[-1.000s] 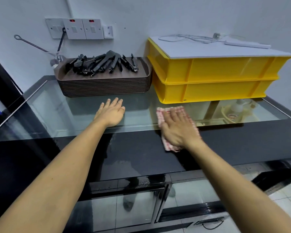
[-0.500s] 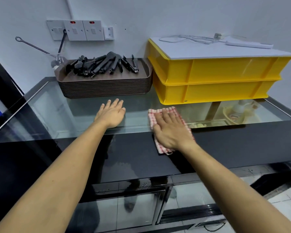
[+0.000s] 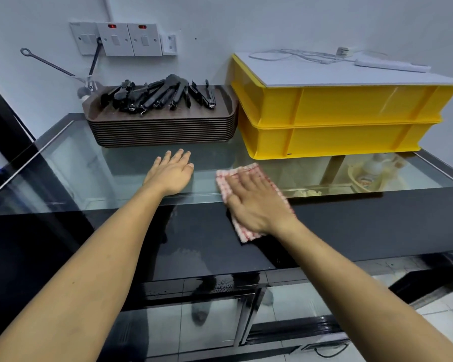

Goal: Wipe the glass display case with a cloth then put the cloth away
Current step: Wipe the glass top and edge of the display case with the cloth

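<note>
Red-and-white checked cloth (image 3: 246,202) lies flat on the glass display case (image 3: 71,173) top, straddling the line where the clear pane meets the black front band, roughly mid-width of the case. Right hand (image 3: 256,205) presses on it palm down, fingers straight and spread, not gripping; cloth edges stick out at the far side and at the near side below the wrist. Left hand (image 3: 171,172) rests flat on the bare glass just left of the cloth, fingers extended, holding nothing, not touching the cloth. Behind the left hand, against the wall: stack of brown trays (image 3: 162,129) with a pile of black tongs (image 3: 160,94) on the top one. Right of it, touching or nearly so, two stacked yellow crates (image 3: 335,118) with a white board (image 3: 332,74) on top, carrying a white cable (image 3: 293,55). Wall switches (image 3: 123,39) above the trays. Items visible through the glass at right, too blurred to identify.
</note>
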Demonstrator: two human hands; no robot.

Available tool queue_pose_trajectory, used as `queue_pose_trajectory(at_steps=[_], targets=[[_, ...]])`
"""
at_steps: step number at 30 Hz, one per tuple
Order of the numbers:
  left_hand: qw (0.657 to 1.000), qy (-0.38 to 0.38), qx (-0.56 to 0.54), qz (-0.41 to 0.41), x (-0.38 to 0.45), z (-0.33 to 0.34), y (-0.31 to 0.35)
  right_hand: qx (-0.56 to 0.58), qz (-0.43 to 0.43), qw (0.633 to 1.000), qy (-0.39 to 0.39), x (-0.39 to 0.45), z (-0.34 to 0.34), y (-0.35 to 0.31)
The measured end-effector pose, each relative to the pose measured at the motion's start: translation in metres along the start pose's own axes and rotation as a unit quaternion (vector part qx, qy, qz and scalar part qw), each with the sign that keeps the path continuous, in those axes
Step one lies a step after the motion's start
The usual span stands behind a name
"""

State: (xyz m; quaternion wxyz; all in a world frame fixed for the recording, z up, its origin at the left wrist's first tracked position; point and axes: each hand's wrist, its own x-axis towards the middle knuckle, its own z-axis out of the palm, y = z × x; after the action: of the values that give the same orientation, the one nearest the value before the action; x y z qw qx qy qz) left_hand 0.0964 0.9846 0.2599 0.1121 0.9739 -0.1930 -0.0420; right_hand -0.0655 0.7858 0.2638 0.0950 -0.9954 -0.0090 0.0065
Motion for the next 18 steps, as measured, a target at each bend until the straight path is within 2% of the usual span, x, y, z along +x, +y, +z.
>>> queue_pose_trajectory(at_steps=[3, 5, 10, 13, 15, 18], targets=[[1.000, 0.000, 0.000, 0.005, 0.001, 0.000, -0.002, -0.006, -0.139, 0.990, -0.012, -0.049, 0.007, -0.029], [1.000, 0.001, 0.000, 0.003, 0.001, 0.001, -0.002, 0.008, -0.179, 0.984, -0.022, -0.076, 0.001, -0.016], [1.000, 0.003, 0.001, 0.000, 0.001, 0.001, 0.000, -0.028, -0.063, 0.997, -0.020, -0.034, -0.015, 0.050], [1.000, 0.002, 0.002, 0.001, 0.002, 0.001, 0.000, -0.017, -0.001, 1.000, -0.009, 0.013, -0.008, 0.034], [1.000, 0.001, -0.001, 0.003, 0.002, -0.001, -0.001, -0.013, -0.013, 1.000, -0.012, 0.021, 0.000, 0.002], [1.000, -0.002, -0.007, 0.006, 0.000, -0.002, -0.001, -0.024, -0.132, 0.991, -0.012, -0.025, 0.007, -0.027]])
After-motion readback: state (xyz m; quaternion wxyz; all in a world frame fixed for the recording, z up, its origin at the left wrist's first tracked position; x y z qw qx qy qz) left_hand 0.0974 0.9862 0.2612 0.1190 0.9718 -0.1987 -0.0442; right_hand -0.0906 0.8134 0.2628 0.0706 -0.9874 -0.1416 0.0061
